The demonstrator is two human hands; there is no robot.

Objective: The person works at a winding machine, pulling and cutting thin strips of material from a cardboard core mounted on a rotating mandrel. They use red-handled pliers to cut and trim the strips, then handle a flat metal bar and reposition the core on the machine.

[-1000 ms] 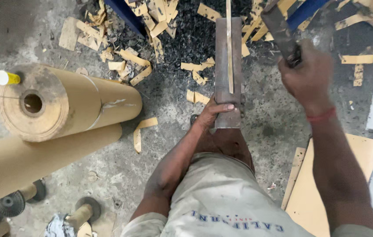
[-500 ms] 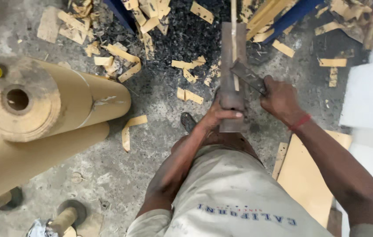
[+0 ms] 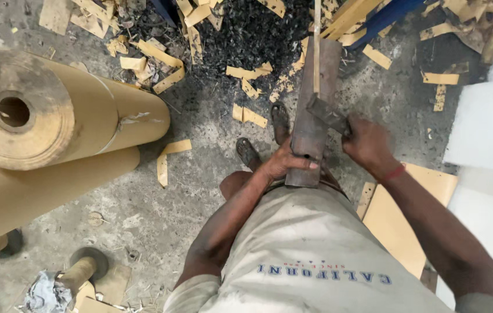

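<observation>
The left hand (image 3: 284, 164) lay clamped over the near end of a long, dark metal block (image 3: 311, 110), fingers wrapped across its face, pinning it upright-ish against the person's lap. A thin strip of tan wood (image 3: 316, 46) stood along the block's face, running away from the body. The right hand (image 3: 368, 142) was closed tight round the handle of a heavy dark blade (image 3: 326, 113), whose edge sat on the block just beyond the left fingers.

The risk, as it looked, lay in that closeness: the blade rested just beside the left hand, so a glancing stroke or a strip that split unevenly could have carried the edge onto the fingers. The block leaned on the lap rather than on anything fixed, so a hard blow might have made it slide or twist. Below the block, a sandalled foot (image 3: 249, 153) and another (image 3: 280, 119) sat on the floor (image 3: 142, 220), where a dropped blade could have landed. Offcuts (image 3: 246, 115) lay scattered beyond the block, poor footing. Brown paper rolls (image 3: 66, 116) lay well apart, left of the block.
</observation>
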